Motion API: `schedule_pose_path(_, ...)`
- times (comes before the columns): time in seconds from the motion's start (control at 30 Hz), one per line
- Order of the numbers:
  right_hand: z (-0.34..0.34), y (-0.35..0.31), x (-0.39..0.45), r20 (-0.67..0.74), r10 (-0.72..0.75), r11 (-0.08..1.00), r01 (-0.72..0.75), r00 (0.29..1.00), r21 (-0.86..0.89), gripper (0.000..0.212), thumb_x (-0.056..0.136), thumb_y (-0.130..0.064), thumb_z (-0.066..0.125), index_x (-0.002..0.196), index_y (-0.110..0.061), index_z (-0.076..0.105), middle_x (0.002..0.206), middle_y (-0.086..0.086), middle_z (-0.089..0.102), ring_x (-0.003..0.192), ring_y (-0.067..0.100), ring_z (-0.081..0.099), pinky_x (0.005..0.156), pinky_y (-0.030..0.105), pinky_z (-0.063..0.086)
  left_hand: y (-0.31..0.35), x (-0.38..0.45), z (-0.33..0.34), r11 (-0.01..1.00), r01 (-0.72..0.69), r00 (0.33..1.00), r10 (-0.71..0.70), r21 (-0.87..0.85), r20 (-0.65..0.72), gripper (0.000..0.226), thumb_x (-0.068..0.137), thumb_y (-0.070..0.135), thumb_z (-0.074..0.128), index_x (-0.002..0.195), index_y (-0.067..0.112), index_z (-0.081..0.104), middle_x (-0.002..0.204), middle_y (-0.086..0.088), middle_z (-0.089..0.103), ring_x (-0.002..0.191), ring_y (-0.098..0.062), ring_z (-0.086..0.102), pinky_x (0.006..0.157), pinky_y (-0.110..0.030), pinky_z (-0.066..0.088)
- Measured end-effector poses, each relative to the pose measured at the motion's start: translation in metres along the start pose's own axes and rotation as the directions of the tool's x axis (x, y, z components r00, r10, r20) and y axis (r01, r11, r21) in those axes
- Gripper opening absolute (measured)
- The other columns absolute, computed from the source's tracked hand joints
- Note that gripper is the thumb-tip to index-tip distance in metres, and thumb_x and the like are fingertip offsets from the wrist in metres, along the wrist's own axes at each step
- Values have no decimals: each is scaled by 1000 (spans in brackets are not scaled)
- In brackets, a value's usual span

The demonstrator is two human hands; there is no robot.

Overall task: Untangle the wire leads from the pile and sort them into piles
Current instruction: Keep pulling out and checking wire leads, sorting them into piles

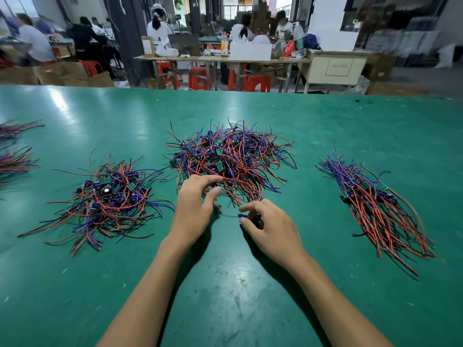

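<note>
**Three heaps of leads, both hands at the middle one**

Three heaps of red, blue and black wire leads lie on the green table (75, 284). The tangled pile (230, 156) sits at centre, toward 12 o'clock from the hands. The left hand (194, 209) has its fingers curled into the pile's near edge, pinching strands. The right hand (269, 227), just beside it at 3 o'clock, pinches a small dark piece on a black lead (241, 215) between thumb and forefinger. A loose heap (107, 199) lies at 9 o'clock; a combed, aligned bundle (375, 204) lies at 3 o'clock. More bundles (15, 151) reach the left edge. Workers sit at benches (220, 58) far beyond.
</note>
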State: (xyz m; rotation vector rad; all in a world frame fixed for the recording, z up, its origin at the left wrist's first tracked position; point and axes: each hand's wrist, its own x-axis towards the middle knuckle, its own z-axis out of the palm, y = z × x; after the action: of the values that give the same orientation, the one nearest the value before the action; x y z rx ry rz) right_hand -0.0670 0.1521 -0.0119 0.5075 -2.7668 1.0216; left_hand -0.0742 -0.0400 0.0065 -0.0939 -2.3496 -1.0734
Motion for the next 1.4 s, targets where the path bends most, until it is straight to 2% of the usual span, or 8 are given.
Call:
schedule_pose_path(0.13, -2, -2, 2, 21, 39, 965, -43, 999, 259, 22, 91, -43, 71, 111, -35, 73, 91, -13, 70, 70, 0, 60, 70, 22, 45, 18, -5, 1, 992, -105, 994, 104, -73, -27, 25, 87, 19, 77, 112, 18, 74, 97, 5, 66, 91, -16, 61, 88, -34, 49)
schedule_pose_path(0.3, -9, -17, 4, 4, 194, 569, -116, 981, 814, 16, 99, -27, 63, 106, -18, 75, 83, -4, 75, 65, 2, 63, 56, 14, 46, 30, -11, 4, 972, -237, 971, 237, 9, -39, 25, 78, 31, 83, 100, 22, 78, 89, 5, 59, 89, -18, 53, 81, -35, 46)
schedule_pose_path(0.57, -18, -18, 6, -41, 265, 489, -98, 963, 867, 14, 100, -24, 61, 100, -18, 74, 83, -1, 77, 67, 10, 69, 58, 18, 51, 38, -10, -2, 983, -153, 981, 164, -100, 104, 19, 82, 18, 82, 101, 22, 78, 98, 17, 75, 92, 0, 70, 94, -35, 40)
schedule_pose_path(0.67, -19, -17, 6, -42, 289, 494, -111, 956, 862, 12, 99, -26, 63, 100, -20, 74, 82, -2, 77, 65, 8, 67, 57, 17, 49, 41, -10, -7, 965, -47, 985, 88, -256, 149, 14, 87, 11, 78, 101, 11, 80, 85, 8, 78, 72, -5, 71, 76, -27, 56)
schedule_pose_path(0.9, -25, -19, 6, -102, 229, 550, -42, 968, 834, 14, 96, -31, 65, 95, -26, 78, 81, -2, 76, 60, 8, 52, 54, 14, 42, 48, -10, -11, 952, 46, 978, 19, -302, 209, 15, 94, 21, 72, 81, 17, 79, 65, 9, 72, 47, 5, 46, 50, -14, 35)
schedule_pose_path(1.1, -25, -19, 5, -36, 204, 560, -87, 978, 824, 19, 101, -34, 59, 103, -27, 77, 89, 3, 78, 61, 8, 56, 53, 14, 43, 10, 13, -66, 732, 219, 902, -404, -646, -151, 11, 96, 26, 67, 97, 22, 78, 76, 4, 74, 44, -4, 43, 40, -16, 36)
schedule_pose_path(1.3, -12, -15, 5, 89, 258, 611, -234, 962, 757, 19, 101, -12, 58, 99, -20, 75, 84, 5, 78, 54, 3, 61, 49, 13, 42, -61, -3, -106, 734, 678, 611, -599, -49, -518, 37, 89, 15, 70, 125, 8, 68, 119, -22, 67, 114, -34, 57, 104, -39, 44)
schedule_pose_path(1.4, -6, -13, 6, 99, 242, 685, -243, 965, 687, 21, 99, -9, 59, 97, -22, 76, 81, 3, 78, 56, -2, 62, 52, 12, 44, -52, -2, -102, 753, 647, 632, -438, 124, -640, 35, 85, 13, 70, 120, 16, 69, 125, -23, 55, 124, -38, 41, 106, -37, 29)
